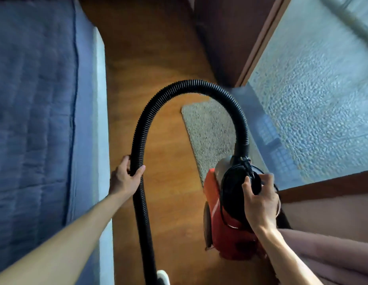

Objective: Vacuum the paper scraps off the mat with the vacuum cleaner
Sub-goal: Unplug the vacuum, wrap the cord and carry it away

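Down at the bottom edge, the black ribbed hose (189,84) runs out of frame next to a small white thing (163,276) that's cut off, so no idea what it is. Some pinkish fabric (333,254) fills the bottom right corner, also cropped. Moving up, the left hand (125,177) grips the hose, fingers (141,168) and thumb curled round it. The right hand (261,200) is on the black rounded top of the red vacuum cleaner (216,202), fingers curled over the far side and thumb pressed on the near side. The hand covers a good chunk of it, and I can't tell if the machine sits on the wooden floor (158,58) or is lifted. A black cord with a plug (247,163) lies across that top. The hose arcs up and over into the vacuum's front end. Under that arch lies the beige mat (209,130), partly hidden by the hose and vacuum. It's speckled and blurry, so I can't pick out any paper scraps. A blue bed (35,120) runs along the left, and a frosted glass door (312,99) is on the right, smeared by motion.
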Motion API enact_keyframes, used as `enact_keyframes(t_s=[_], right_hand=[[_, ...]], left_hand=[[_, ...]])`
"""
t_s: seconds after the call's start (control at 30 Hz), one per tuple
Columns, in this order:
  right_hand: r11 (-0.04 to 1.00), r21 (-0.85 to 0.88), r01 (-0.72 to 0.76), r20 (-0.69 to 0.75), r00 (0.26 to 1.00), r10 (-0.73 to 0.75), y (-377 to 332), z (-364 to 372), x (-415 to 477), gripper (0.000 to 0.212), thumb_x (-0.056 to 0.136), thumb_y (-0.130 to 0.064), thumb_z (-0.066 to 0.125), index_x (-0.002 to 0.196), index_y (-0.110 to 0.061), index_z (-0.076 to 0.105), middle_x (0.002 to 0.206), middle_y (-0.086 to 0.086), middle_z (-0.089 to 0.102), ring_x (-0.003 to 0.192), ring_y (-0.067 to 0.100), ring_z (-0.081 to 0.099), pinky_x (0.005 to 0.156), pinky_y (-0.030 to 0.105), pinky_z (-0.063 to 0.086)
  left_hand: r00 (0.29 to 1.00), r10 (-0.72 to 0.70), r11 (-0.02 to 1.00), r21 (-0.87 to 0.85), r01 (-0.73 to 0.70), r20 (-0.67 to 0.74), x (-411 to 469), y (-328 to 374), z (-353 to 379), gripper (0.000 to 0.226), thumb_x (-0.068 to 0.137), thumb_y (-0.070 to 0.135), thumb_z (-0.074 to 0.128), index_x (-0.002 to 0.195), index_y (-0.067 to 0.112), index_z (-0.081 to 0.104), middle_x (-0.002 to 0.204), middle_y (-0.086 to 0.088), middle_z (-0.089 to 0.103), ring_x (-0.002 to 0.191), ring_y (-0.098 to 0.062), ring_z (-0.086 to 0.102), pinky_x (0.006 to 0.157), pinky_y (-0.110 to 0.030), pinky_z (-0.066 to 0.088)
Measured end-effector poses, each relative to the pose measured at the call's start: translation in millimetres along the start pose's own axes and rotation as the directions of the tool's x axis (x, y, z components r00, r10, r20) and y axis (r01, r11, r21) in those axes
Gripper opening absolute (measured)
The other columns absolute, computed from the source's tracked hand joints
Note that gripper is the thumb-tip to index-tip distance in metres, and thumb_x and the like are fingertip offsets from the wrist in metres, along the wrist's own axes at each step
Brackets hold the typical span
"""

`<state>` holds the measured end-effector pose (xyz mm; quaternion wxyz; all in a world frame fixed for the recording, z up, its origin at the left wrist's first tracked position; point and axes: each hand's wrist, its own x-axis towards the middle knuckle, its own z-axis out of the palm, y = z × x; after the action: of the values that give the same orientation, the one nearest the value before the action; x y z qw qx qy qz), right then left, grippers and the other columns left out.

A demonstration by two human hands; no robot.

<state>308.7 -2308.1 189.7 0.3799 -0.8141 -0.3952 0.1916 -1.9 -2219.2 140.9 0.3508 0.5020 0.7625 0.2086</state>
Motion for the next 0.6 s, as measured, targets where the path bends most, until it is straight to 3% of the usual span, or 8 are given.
enact_keyframes(t_s=[0.1,0.17,0.2,0.27,0.33,0.43,0.6], right_hand=[[0.997,0.038,0.071,0.004,0.997,-0.071,-79.8,-37.7,14.6,0.020,0.093,-0.017,0.064,0.091,-0.008,0.045,0.061,-0.007,0.052,0.057,0.010,0.049,0.053,0.026,0.028],[0.991,0.036,0.126,0.007,0.992,-0.126,-134.0,-63.0,21.1,0.020,0.093,-0.018,0.062,0.089,-0.010,0.044,0.058,-0.004,0.051,0.055,0.007,0.049,0.049,0.017,0.034],[0.989,0.034,0.144,0.010,0.989,-0.145,-159.8,-75.8,24.4,0.020,0.094,-0.020,0.061,0.088,-0.011,0.043,0.057,0.000,0.052,0.054,0.011,0.051,0.047,0.016,0.033],[0.984,0.054,0.169,0.004,0.985,-0.170,-208.2,-99.0,30.7,0.022,0.095,-0.023,0.059,0.088,-0.013,0.041,0.060,0.007,0.055,0.057,0.021,0.054,0.050,0.031,0.037],[0.978,0.083,0.191,-0.014,0.982,-0.191,-254.0,-120.4,37.0,0.021,0.096,-0.024,0.058,0.090,-0.012,0.042,0.066,0.008,0.057,0.061,0.021,0.054,0.054,0.035,0.037],[0.968,0.108,0.228,-0.072,0.973,-0.221,-319.4,-150.9,43.1,0.020,0.096,-0.026,0.057,0.094,-0.010,0.045,0.071,0.002,0.056,0.063,0.013,0.051,0.056,0.034,0.033],[0.947,0.148,0.284,-0.133,0.955,-0.266,-412.5,-190.3,55.1,0.022,0.094,-0.024,0.059,0.094,-0.007,0.045,0.071,0.001,0.050,0.075,0.030,0.053,0.068,0.035,0.036]], left_hand=[[1.000,0.020,0.999,-0.024,-0.020,-0.018,-11.7,58.8,-55.8,0.020,0.093,0.037,0.064,0.102,0.022,0.053,0.068,0.002,0.063,0.065,-0.021,0.062,0.056,-0.029,0.043],[0.999,0.039,0.999,-0.032,-0.040,-0.036,-19.1,94.3,-95.6,0.023,0.093,0.040,0.063,0.103,0.023,0.052,0.069,0.001,0.063,0.067,-0.022,0.063,0.058,-0.030,0.046],[0.997,0.051,0.998,-0.034,-0.053,-0.050,-21.6,112.0,-115.8,0.025,0.092,0.042,0.063,0.104,0.023,0.052,0.073,0.001,0.064,0.069,-0.023,0.063,0.061,-0.032,0.049],[0.993,0.085,0.996,-0.030,-0.088,-0.079,-24.8,145.9,-156.2,0.032,0.091,0.047,0.062,0.111,0.024,0.053,0.085,0.000,0.067,0.077,-0.025,0.065,0.068,-0.035,0.053],[0.983,0.129,0.991,-0.028,-0.134,-0.133,-29.9,181.8,-197.1,0.039,0.090,0.049,0.062,0.119,0.024,0.053,0.096,-0.001,0.069,0.083,-0.027,0.065,0.073,-0.036,0.053],[0.959,0.191,0.978,-0.037,-0.203,-0.207,-36.7,235.3,-255.2,0.050,0.090,0.050,0.062,0.130,0.023,0.051,0.106,-0.001,0.068,0.088,-0.027,0.062,0.074,-0.032,0.047],[0.910,0.270,0.958,-0.010,-0.288,-0.314,-45.3,307.0,-339.9,0.060,0.089,0.051,0.063,0.140,0.024,0.049,0.120,-0.009,0.068,0.105,-0.034,0.065,0.079,-0.033,0.050]])
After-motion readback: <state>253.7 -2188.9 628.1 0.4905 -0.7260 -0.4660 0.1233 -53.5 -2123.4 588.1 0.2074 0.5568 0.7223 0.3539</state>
